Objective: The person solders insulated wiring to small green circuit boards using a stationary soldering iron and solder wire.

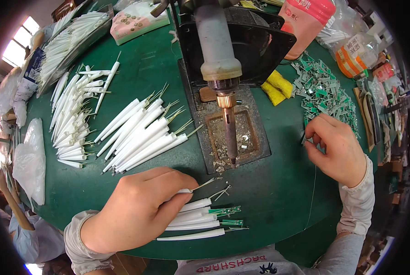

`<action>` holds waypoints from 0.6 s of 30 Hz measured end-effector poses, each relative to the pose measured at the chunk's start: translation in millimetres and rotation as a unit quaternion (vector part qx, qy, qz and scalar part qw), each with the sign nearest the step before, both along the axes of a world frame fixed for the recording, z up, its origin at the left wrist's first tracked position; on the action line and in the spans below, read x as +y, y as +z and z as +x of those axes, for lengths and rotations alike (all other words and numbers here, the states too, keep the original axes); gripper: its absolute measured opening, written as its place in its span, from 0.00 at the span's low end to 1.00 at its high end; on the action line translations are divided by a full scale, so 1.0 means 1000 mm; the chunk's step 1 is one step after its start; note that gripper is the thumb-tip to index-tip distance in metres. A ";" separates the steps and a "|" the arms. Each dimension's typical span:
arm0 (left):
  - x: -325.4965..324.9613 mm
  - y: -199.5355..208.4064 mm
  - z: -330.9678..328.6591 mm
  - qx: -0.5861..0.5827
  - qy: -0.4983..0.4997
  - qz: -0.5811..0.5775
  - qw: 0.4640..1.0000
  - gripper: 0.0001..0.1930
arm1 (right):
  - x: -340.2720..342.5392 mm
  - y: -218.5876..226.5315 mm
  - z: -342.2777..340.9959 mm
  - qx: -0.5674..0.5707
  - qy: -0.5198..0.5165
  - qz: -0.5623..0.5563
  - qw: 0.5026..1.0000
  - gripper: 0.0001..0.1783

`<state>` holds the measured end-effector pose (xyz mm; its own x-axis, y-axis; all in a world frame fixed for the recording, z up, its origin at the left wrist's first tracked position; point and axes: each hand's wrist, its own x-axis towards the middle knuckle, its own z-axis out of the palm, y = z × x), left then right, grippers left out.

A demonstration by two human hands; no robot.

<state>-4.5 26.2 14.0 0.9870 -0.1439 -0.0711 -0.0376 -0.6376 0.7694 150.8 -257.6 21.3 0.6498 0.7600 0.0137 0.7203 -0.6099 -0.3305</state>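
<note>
Your left hand (143,206) pinches a tube (184,190) at 8 o'clock from the iron (231,137); a light hold should spare its wires (206,184), pointing toward 2. Whether your right hand (337,144), boards (326,87) at its 12 o'clock, grips one, I cannot tell.

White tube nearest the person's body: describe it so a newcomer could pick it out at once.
On the green table, find the left hand. Just to its right lies a small group of white tubes. The lowest tube in the picture is the one, a sliver of green separating it from its neighbours.
</note>
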 end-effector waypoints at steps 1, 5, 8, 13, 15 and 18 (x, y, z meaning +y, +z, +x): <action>-0.001 0.001 0.002 0.009 -0.004 -0.017 1.000 0.07 | 0.003 0.002 -0.002 0.010 -0.007 0.008 1.000 0.10; -0.007 0.005 0.011 0.059 -0.005 -0.069 0.996 0.04 | 0.015 0.010 -0.014 0.111 -0.019 0.061 0.992 0.09; -0.008 0.000 0.014 0.037 -0.025 -0.099 0.994 0.03 | 0.031 0.009 -0.022 0.225 0.056 0.136 0.963 0.07; -0.010 -0.002 0.011 0.056 0.001 -0.138 0.989 0.03 | 0.054 0.009 -0.025 0.355 0.109 0.133 0.919 0.08; -0.011 -0.005 0.010 0.057 0.010 -0.163 0.985 0.04 | 0.058 0.004 -0.025 0.376 0.121 0.133 0.909 0.08; -0.013 -0.007 0.009 0.034 0.000 -0.178 0.983 0.05 | 0.061 -0.004 -0.027 0.411 0.132 0.143 0.890 0.08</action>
